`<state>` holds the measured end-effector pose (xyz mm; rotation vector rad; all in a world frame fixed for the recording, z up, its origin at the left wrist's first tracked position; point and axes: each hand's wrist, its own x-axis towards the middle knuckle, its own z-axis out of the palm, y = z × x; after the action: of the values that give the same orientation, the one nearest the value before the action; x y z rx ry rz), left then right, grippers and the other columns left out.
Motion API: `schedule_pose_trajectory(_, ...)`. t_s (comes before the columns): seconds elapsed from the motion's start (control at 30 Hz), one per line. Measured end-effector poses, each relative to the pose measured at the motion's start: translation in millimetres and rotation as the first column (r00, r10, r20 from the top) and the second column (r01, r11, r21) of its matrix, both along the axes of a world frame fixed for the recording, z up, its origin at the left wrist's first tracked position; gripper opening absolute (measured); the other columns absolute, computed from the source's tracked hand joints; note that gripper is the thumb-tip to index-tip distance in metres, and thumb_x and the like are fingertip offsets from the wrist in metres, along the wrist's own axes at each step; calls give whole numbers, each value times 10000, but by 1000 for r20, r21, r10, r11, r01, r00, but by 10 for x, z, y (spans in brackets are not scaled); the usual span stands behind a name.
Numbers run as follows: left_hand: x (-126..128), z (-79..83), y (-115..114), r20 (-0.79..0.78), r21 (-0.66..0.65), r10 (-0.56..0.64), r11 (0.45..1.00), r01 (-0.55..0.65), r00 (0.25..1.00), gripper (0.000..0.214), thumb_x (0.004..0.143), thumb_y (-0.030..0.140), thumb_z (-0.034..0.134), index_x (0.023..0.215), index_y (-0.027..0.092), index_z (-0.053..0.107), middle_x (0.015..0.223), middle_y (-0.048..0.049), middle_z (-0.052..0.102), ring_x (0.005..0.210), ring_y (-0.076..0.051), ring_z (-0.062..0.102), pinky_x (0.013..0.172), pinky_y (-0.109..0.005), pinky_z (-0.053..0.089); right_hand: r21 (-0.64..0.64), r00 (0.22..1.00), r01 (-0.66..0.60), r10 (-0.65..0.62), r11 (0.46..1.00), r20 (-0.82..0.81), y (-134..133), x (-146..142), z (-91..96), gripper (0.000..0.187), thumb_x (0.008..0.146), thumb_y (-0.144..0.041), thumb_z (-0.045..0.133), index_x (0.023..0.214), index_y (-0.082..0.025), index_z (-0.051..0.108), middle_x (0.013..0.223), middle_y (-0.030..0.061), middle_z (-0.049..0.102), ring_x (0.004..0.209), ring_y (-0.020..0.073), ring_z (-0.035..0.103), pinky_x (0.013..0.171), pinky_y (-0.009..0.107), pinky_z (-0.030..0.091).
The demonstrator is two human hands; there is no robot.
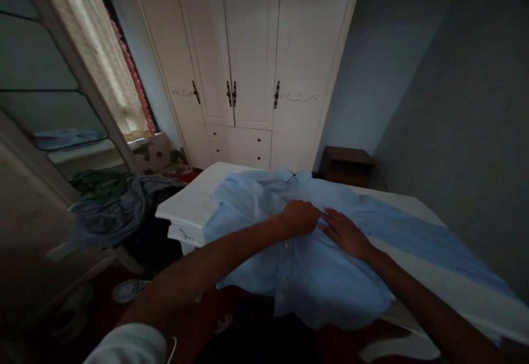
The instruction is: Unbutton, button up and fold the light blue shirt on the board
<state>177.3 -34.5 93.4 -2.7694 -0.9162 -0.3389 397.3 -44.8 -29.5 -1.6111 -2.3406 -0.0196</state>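
Observation:
A light blue button-up shirt (314, 276) is spread on a white table, its collar at the far side and its lower part hanging over the near edge. One sleeve reaches out to the right along the tabletop; the other lies bunched at the left. My left hand (300, 217) is closed on the cloth at the chest, knuckles up, its fingertips hidden. Just to its right, my right hand (345, 233) rests on the shirt with fingers stretched out. The fingertips of the right hand come close to the left fist.
The white table (185, 196) has a curved edge. Beyond it stand a white wardrobe (252, 50) and a small brown cabinet (347, 160). Grey and green clothes (111, 204) are heaped at the left beside a mirror (45, 55). A shoe (129, 291) lies on the red floor.

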Motion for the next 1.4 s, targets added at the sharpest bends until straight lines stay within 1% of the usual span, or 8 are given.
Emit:
schedule_pose_trajectory(0.1,38,-216,-79,47,-119,-13,993,19,999,220,843,382,609,867,199,730,806,-139,736,738,-247,704,556,-321,474,14,999,-22,22,1000,-22,-2,7,-3,642,951,-594,292,1392,-179,505,1490,152,412,1381,315,383,1131,530,312)
schedule_pose_trajectory(0.27,-216,-91,94,273,-290,88,957,-5,958,415,970,434,368,917,186,697,905,-56,744,800,-157,689,689,-248,497,-21,995,-24,21,1000,-96,7,8,36,609,933,-557,397,1361,-148,538,1475,174,427,1380,317,383,1141,518,300)
schedule_pose_trajectory(0.5,-1249,-192,560,412,-357,649,760,-543,639,310,853,330,544,1087,154,644,1043,-95,715,963,-226,660,861,-312,488,-104,926,13,-51,994,-373,85,-71,297,416,917,-430,455,1144,-168,684,1249,136,647,1193,275,589,1072,487,415)
schedule_pose_trajectory(0.67,-2017,-506,530,441,-329,776,607,-723,451,433,830,362,514,1171,106,587,1124,-155,668,1026,-271,638,902,-371,488,-34,914,-18,3,999,-406,201,-543,662,329,900,-357,491,1110,-194,684,1204,105,672,1157,259,605,1052,455,428)
schedule_pose_trajectory(0.87,-2434,-753,523,306,-458,869,493,-740,389,638,787,468,577,1274,65,489,1179,-213,634,1124,-334,599,920,-407,475,-298,976,-95,31,950,-214,573,-1297,876,488,857,-398,583,1256,-119,574,1262,152,630,1109,261,624,938,356,481)
schedule_pose_trajectory(1.07,-2525,-824,599,364,-631,830,554,-543,423,868,657,311,741,1398,121,332,1283,-163,587,1132,-258,603,939,-349,481,-494,997,-75,71,866,-26,776,-1580,930,329,741,-273,705,1037,-130,685,1077,120,714,990,285,664,858,342,501)
schedule_pose_trajectory(1.23,-2422,-808,517,469,-530,796,600,-599,382,890,718,468,687,1423,74,313,1300,-202,559,1117,-288,605,938,-389,479,-409,881,-340,134,847,-454,602,-1301,1187,307,872,-403,550,1023,-169,679,1023,49,720,934,229,670,833,350,522)
schedule_pose_trajectory(1.4,-2252,-715,509,353,-473,799,602,-644,488,694,776,389,612,1379,102,422,1178,-151,663,1106,-316,611,906,-403,478,-439,798,-170,-138,882,-587,230,-902,1477,422,816,-552,603,972,-166,670,962,69,719,846,226,680,745,342,549)
